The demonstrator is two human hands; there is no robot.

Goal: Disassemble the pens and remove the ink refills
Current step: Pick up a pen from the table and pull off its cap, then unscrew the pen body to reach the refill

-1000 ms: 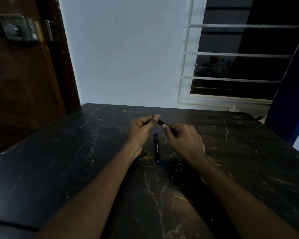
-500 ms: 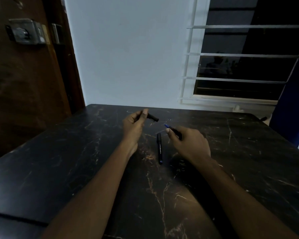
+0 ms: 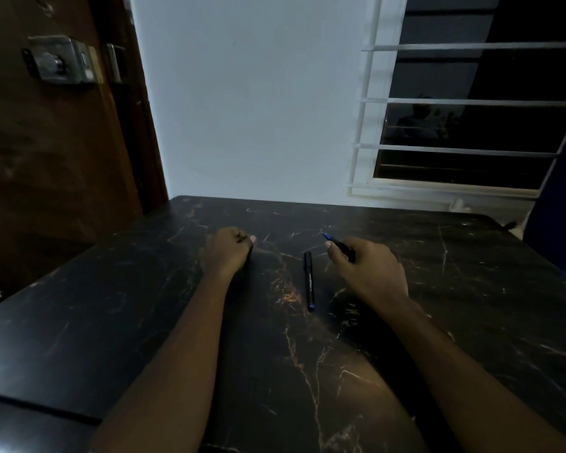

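Note:
A black pen (image 3: 309,279) with a blue end lies lengthwise on the dark marble table (image 3: 471,289) between my hands. My right hand (image 3: 370,266) holds an uncapped black pen body (image 3: 340,246) whose blue tip points up and to the left. My left hand (image 3: 231,250) rests on the table to the left, fingers curled around the black pen cap (image 3: 248,254), which is mostly hidden under the fist. The two hands are well apart, with the lying pen closer to the right one.
The table's far edge meets a white wall (image 3: 249,109). A brown door (image 3: 46,142) with a metal lock stands at the left, and a barred window (image 3: 471,125) at the right. A blue curtain (image 3: 559,207) hangs at the far right.
The cap has come off the pen. My left hand has carried it left and down to the table, while my right hand has drawn the pen body to the right.

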